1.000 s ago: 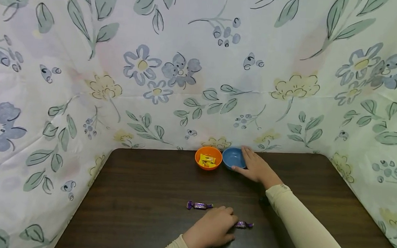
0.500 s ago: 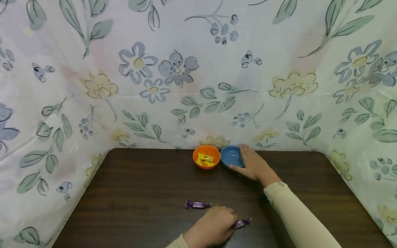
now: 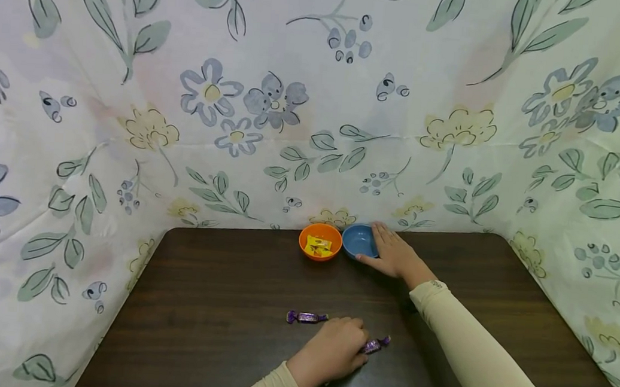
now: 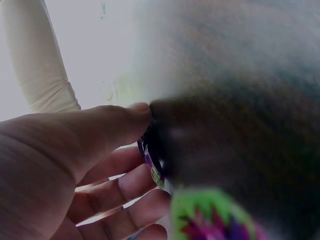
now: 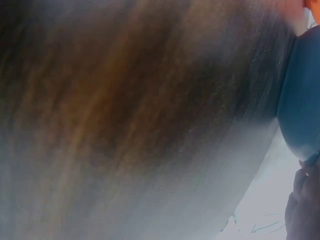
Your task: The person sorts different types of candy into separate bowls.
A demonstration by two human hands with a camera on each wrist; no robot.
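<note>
My left hand (image 3: 334,345) pinches a purple twist-wrapped candy (image 3: 375,345) between thumb and fingers, low over the table. Its near part is hidden behind the fingers in the head view. The left wrist view shows the wrapper (image 4: 154,167) at the fingertips. Another purple wrapped candy (image 3: 307,317) lies just beyond that hand, to the left. At the far edge, my right hand (image 3: 394,253) touches the right side of a blue bowl (image 3: 359,241), fingers straight along the rim and thumb at the near side. No contents show in its visible part.
An orange bowl (image 3: 304,250) with several yellow wrapped pieces (image 3: 318,245) stands directly left of the blue bowl. The dark wooden table (image 3: 217,283) meets a floral cloth (image 3: 316,98) behind and at the sides. A blurred green and purple patch (image 4: 215,215) shows in the left wrist view.
The candy in my left hand has tilted, its free end turning up and away. My right hand stays at the blue bowl. The whole head view has shifted slightly.
</note>
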